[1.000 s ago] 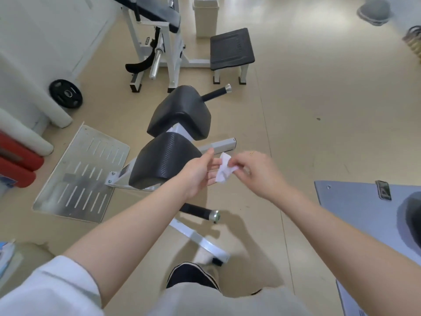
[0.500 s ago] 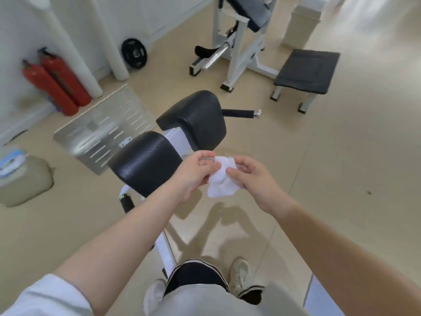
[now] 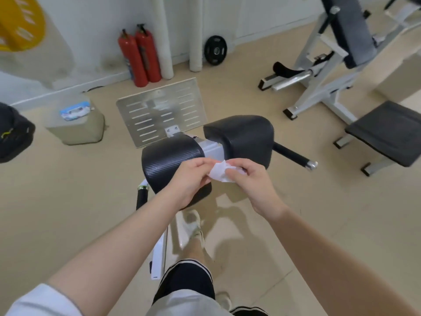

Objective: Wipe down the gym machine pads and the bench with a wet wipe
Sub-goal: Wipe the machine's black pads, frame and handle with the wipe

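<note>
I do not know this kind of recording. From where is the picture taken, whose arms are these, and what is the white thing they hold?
The camera sits on a person's head and looks down, so the arms are that person's own. The left hand and right hand both pinch a white wet wipe between them. Just beneath are two black pads of a gym machine standing on the floor. A low black bench stands to the right, and two red fire extinguishers stand by the wall.

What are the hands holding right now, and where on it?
A white wet wipe, pinched between both hands: the left hand on its left edge, the right hand on its right side, above the pads.
</note>
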Tool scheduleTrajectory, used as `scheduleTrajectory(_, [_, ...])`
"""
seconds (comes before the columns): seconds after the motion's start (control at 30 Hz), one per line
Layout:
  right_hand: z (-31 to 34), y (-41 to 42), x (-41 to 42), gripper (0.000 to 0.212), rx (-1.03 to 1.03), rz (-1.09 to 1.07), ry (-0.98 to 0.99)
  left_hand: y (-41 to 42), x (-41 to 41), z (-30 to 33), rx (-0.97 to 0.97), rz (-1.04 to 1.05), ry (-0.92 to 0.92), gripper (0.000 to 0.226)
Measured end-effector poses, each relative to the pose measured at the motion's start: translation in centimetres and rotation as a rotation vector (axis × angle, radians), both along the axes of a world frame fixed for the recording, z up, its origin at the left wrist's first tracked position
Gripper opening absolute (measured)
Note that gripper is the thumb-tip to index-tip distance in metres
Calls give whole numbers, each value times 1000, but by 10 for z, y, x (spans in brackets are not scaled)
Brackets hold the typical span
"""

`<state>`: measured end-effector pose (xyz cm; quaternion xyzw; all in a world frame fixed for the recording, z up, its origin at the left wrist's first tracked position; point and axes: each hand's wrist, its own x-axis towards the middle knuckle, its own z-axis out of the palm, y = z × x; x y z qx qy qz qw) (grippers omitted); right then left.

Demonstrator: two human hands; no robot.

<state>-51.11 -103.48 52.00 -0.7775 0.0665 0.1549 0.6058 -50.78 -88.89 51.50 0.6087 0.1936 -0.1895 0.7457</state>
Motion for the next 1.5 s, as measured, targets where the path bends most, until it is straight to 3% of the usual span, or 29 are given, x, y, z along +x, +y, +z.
scheduleTrajectory(0.1, [-7,26,49,26,-362,194,-197,29,41,-4,25,4,3,20])
scheduleTrajectory(0.2, [-12,63,103,25,-596,323,-316,66,82,-9,7,15,44,21])
scheduleTrajectory(0.3, [-20,108,149,23,-596,450,-392,105,115,-14,-40,101,69,22])
scheduleTrajectory(0.43, [-34,163,188,12,-584,541,-351,152,145,-29,-99,221,66,27])
scheduleTrajectory(0.53, [-62,195,215,23,-529,588,-313,179,155,-57,76,317,129,20])
scheduleTrajectory(0.63, [-94,223,243,33,-607,752,-210,203,149,-96,405,188,308,36])
scheduleTrajectory(0.77, [-131,268,258,35,-637,1046,-91,213,131,-132,318,-2,525,68])
scheduleTrajectory(0.93, [-167,293,239,26,-726,1456,-105,204,122,-154,253,68,523,48])
scheduleTrajectory(1.1, [-194,277,261,27,-870,1354,-98,206,116,-156,112,140,478,26])
scheduleTrajectory(1.3, [-197,226,296,24,-1056,940,67,207,117,-158,42,199,482,34])
scheduleTrajectory(1.4, [-197,259,271,25,-952,1008,29,206,118,-155,19,236,497,38])
scheduleTrajectory(1.5, [-191,291,232,28,-791,1203,-10,203,115,-155,-6,275,474,29])
